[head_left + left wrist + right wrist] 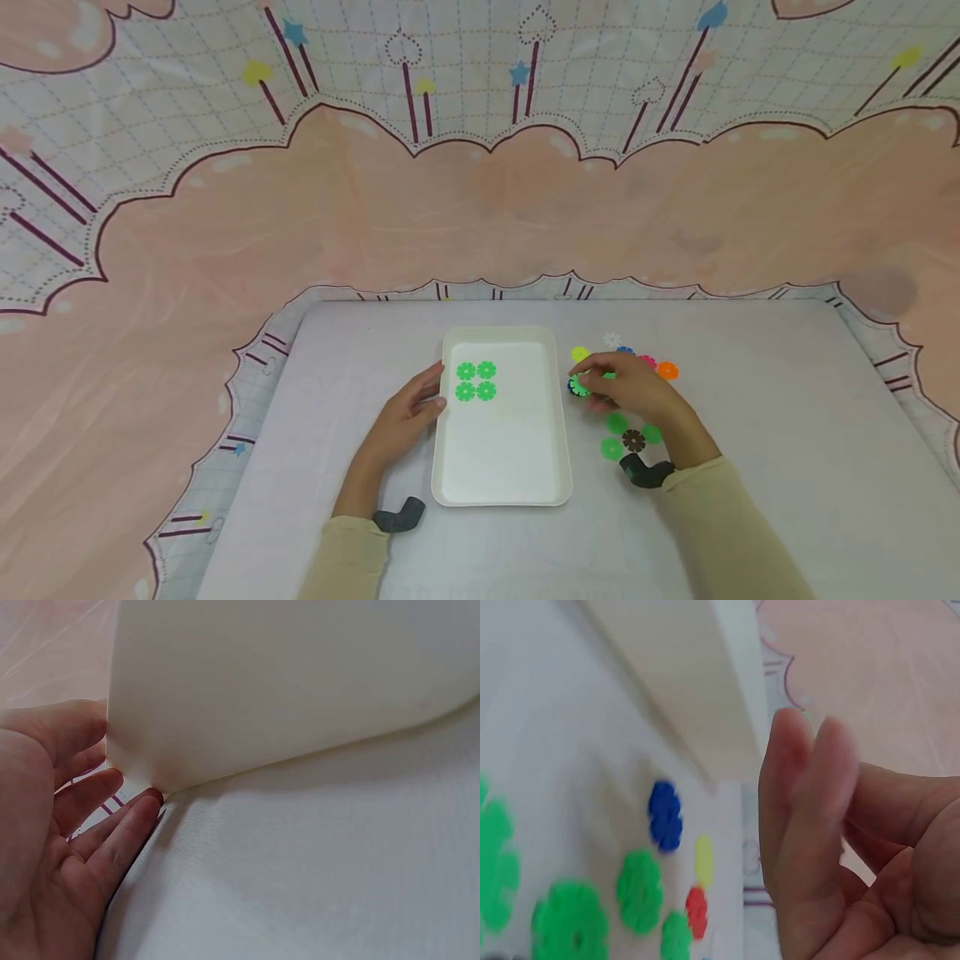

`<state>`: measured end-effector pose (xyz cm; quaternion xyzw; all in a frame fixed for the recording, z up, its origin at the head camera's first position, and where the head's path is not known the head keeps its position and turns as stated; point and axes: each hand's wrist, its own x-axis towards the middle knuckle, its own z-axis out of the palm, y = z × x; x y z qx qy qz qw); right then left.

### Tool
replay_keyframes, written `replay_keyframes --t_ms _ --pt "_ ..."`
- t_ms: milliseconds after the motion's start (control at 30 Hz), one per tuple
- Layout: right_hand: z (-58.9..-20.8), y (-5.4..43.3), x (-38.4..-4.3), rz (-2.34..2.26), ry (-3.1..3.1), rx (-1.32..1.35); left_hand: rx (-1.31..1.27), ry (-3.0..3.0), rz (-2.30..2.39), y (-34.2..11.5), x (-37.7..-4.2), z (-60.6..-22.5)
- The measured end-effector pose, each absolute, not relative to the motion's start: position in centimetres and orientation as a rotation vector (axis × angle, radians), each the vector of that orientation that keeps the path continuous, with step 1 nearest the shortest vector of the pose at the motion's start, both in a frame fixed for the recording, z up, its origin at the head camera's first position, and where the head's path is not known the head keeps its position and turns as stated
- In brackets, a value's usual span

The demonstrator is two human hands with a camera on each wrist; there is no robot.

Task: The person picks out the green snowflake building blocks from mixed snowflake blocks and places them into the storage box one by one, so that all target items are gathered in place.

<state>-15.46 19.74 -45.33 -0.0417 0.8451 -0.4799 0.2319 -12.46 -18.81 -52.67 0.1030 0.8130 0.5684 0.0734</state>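
In the head view, a white tray [501, 458] carries several green notched flower discs [486, 391] in its upper left part. My left hand [405, 417] rests its fingertips against the tray's left side; the left wrist view shows the fingers [124, 836] touching the outer wall near a corner. To the right of the tray, my right hand [626, 385] pinches a green flower disc [577, 385] between thumb and fingers, above the table. From the right wrist view, the fingertips [832, 750] hide nearly all of that disc, leaving a sliver of green.
Around my right hand lie loose discs: a yellow one [580, 354], a white one [612, 340], an orange one [667, 371], a brown one [633, 441] and several green ones [611, 449]. A dark blue disc [664, 816] lies beside the tray. A patterned cloth [480, 208] hangs behind the table.
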Motion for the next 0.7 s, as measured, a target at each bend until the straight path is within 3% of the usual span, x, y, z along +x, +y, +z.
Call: replay_keyframes --t_ms 700 --pt "-45.0 11.8 -16.7 -1.499 2.14 -0.135 0.314 2.427 1.717 -18.7 -12.4 -52.5"
